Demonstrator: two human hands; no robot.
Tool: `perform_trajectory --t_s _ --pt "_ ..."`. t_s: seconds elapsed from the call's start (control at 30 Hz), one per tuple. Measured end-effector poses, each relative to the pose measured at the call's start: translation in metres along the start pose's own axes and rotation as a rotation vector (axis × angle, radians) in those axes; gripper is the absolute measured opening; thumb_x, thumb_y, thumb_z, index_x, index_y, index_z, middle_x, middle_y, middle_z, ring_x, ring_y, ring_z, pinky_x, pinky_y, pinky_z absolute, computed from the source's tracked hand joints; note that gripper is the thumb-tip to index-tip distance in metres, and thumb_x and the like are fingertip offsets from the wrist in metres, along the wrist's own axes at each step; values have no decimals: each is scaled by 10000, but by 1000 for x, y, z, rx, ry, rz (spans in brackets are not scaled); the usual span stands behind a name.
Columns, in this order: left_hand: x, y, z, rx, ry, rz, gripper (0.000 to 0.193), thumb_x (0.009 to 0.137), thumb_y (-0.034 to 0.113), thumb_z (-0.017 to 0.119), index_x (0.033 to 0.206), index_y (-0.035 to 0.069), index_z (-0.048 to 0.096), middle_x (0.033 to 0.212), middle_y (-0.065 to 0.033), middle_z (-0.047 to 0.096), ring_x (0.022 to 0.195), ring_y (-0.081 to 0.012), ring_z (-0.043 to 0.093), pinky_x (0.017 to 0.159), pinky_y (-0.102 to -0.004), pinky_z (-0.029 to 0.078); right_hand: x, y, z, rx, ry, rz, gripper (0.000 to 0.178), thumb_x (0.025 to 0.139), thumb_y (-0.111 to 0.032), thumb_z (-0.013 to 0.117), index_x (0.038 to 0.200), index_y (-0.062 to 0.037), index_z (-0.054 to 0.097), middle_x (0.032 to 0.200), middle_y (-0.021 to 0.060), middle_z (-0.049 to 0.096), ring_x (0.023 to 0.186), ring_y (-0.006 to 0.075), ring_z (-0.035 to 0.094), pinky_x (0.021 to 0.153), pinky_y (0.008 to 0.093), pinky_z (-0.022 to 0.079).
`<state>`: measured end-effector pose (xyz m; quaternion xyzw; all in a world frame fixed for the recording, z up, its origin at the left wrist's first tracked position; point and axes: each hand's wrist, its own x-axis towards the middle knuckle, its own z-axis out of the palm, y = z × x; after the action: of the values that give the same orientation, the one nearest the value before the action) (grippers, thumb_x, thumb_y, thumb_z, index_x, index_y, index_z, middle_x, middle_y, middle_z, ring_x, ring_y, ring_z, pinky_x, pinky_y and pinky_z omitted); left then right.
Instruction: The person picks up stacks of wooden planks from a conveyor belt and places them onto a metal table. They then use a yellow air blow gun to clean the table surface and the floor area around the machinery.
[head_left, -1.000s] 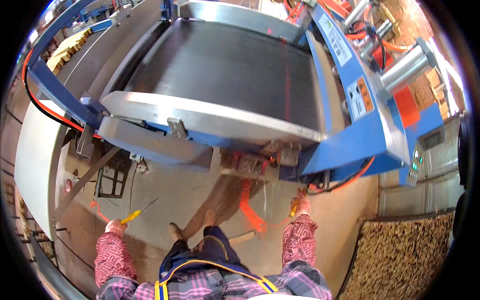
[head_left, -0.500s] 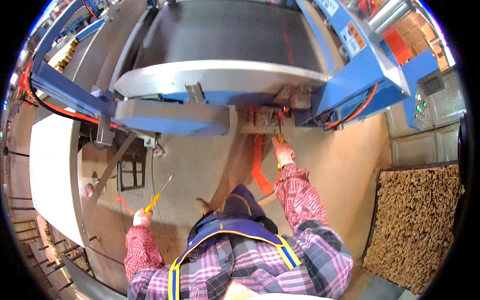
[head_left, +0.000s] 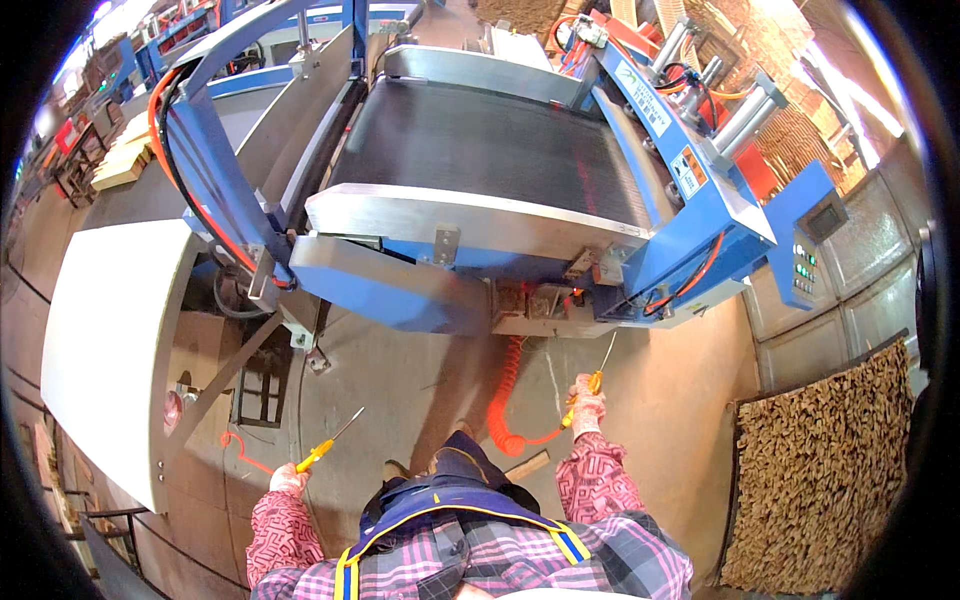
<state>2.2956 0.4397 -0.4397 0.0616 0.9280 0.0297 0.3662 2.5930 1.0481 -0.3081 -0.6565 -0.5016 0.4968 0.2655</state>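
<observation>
My left hand (head_left: 289,479), in a light glove, is closed round a yellow air blow gun (head_left: 318,455) whose thin metal nozzle points up and right over the floor. An orange hose (head_left: 232,440) runs to it from the left. My right hand (head_left: 588,408) grips a second yellow air blow gun (head_left: 597,382), its nozzle rising toward the right end of a box-like tray (head_left: 545,326) under the machine's front edge. A coiled orange hose (head_left: 502,410) hangs from near that tray and leads to the right gun. Whether either trigger is pressed, I cannot tell.
Ahead stands a blue machine with a black conveyor belt (head_left: 480,150) and a metal front plate (head_left: 470,215). A white panel (head_left: 110,360) is at left; a control box (head_left: 805,265) and stacked wood pieces (head_left: 820,480) are at right. A wood offcut (head_left: 527,467) lies near my feet.
My right hand has drawn back from the tray with its blow gun, whose nozzle now leans rightward. My left hand keeps its gun. The view has shifted, showing more of the machine's far side.
</observation>
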Motion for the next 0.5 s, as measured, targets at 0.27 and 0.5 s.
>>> perform_trajectory --t_s 0.27,0.5 --pt "64 -57 33 -395 25 98 266 961 229 457 939 24 625 776 -76 614 670 -257 563 634 -354 504 -27 -204 10 -156 -179 -611 335 921 -446 569 1039 -139 631 601 0 581 480 101 517 416 263 387" --pt "-39 44 -52 -247 52 -20 362 782 387 662 932 58 683 773 -189 664 734 -368 643 658 -449 498 -36 -466 82 -907 -182 -719 648 843 -663 526 773 -28 639 562 104 608 519 227 612 529 348 466"
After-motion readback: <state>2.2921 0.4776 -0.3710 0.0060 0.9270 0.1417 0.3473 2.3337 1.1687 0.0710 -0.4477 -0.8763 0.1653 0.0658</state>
